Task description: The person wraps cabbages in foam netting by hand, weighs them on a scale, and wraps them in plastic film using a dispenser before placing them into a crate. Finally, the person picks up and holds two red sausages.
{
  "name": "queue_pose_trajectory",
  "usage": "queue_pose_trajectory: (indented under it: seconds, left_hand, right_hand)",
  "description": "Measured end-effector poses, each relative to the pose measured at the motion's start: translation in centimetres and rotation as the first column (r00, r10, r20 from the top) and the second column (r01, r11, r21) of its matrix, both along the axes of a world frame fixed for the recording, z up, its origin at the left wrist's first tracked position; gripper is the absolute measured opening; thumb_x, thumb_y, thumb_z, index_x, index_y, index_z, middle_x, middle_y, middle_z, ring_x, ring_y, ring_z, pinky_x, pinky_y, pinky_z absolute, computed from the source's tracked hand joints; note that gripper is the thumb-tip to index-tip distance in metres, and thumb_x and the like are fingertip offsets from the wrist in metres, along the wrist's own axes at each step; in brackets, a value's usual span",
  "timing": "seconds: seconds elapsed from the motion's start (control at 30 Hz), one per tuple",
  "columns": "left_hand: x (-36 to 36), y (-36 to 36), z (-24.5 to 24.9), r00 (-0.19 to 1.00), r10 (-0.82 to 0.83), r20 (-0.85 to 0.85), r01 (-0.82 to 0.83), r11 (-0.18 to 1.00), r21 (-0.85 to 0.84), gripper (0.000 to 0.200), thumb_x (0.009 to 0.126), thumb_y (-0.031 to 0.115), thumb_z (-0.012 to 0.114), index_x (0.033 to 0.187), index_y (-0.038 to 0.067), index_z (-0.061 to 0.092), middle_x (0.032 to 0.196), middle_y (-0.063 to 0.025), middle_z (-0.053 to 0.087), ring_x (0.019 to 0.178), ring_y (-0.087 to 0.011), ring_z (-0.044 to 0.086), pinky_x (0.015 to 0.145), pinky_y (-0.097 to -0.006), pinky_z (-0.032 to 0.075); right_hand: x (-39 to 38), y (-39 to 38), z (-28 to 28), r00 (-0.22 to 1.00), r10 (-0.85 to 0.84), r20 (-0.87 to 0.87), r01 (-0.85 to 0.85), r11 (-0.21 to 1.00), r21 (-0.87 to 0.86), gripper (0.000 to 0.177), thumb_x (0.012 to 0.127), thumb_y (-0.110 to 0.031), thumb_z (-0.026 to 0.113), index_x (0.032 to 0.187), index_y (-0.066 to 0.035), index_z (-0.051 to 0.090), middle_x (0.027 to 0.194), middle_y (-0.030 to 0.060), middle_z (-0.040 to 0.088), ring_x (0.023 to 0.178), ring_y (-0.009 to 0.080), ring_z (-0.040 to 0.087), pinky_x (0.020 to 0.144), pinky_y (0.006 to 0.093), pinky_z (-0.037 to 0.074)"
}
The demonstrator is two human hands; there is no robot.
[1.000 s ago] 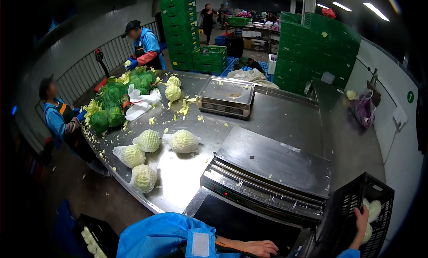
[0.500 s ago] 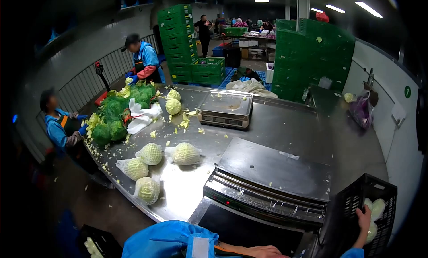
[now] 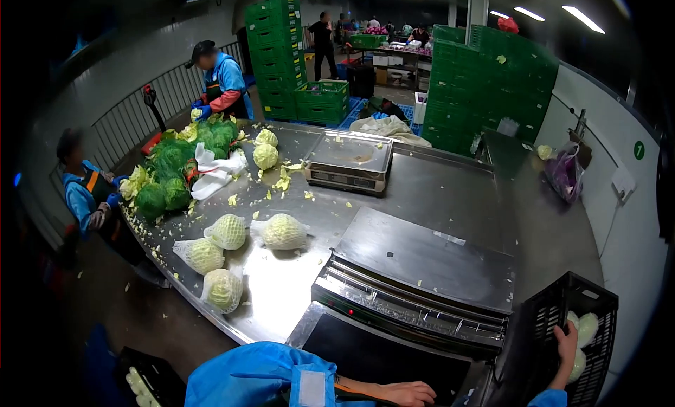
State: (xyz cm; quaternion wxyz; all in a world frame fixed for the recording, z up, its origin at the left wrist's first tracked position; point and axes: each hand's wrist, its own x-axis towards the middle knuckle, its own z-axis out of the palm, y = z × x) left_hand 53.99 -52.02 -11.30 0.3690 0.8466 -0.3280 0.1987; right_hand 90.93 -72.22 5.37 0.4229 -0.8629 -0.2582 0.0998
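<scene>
My right hand (image 3: 564,345) reaches into a black plastic crate (image 3: 598,286) at the right, its fingers curled against a pale cabbage (image 3: 578,365) in clear wrap. Another wrapped cabbage (image 3: 588,328) lies beside it in the crate. Low in front of me, my left hand (image 3: 408,393) lies holding nothing on the black front surface (image 3: 380,351) of a wrapping machine (image 3: 415,312), fingers loosely stretched. Several cabbages in white net sleeves (image 3: 283,232) rest on the steel table left of the machine.
A scale (image 3: 349,162) stands on the steel table (image 3: 450,192). Beyond the left edge, two co-workers (image 3: 226,84) handle cabbages near green net bags (image 3: 172,161). Green crates (image 3: 485,84) are stacked behind. A second black crate (image 3: 151,379) sits at lower left, and a purple bag (image 3: 564,173) at right.
The view has shifted slightly, so the table and machine sit a little further left and up. My right hand stays at the cabbages in the crate; my left hand remains low by the machine.
</scene>
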Motion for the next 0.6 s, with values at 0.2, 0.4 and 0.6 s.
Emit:
queue_pose_trajectory:
  seconds: [0.2,0.4,0.6]
  left_hand:
    - [-0.2,-0.1,0.5,0.999,-0.015,-0.046,0.013,0.999,-0.047,0.029,0.077,0.022,0.057,0.099,0.004,0.058,0.114,-0.0109,0.053,0.114,-0.0255,0.045,0.093,-0.0373,0.037]
    - [-0.8,-0.2,1.3,0.991,-0.032,-0.130,0.013,0.990,-0.138,0.018,0.070,0.010,0.060,0.086,0.003,0.060,0.113,-0.0119,0.053,0.117,-0.0274,0.042,0.096,-0.0397,0.035]
    - [-0.6,-0.4,0.7,0.994,-0.020,-0.105,0.003,0.987,-0.160,0.016,0.071,0.010,0.059,0.085,0.003,0.060,0.112,-0.0121,0.053,0.116,-0.0274,0.043,0.097,-0.0397,0.035]
  right_hand:
    - [0.5,-0.2,-0.7,1.000,-0.028,0.002,0.028,0.999,0.041,0.032,0.076,-0.013,0.061,0.103,0.003,0.055,0.079,0.0037,0.054,0.071,0.0134,0.048,0.067,0.0270,0.040]
    - [0.2,0.0,0.1,0.994,0.012,-0.104,-0.003,0.997,0.080,0.036,0.076,-0.019,0.065,0.105,0.001,0.056,0.078,0.0010,0.053,0.070,0.0122,0.048,0.064,0.0280,0.040]
    - [0.2,0.1,-0.2,0.997,0.017,-0.075,-0.011,0.997,0.075,0.036,0.076,-0.021,0.065,0.104,0.000,0.055,0.076,0.0006,0.052,0.067,0.0117,0.047,0.061,0.0279,0.040]
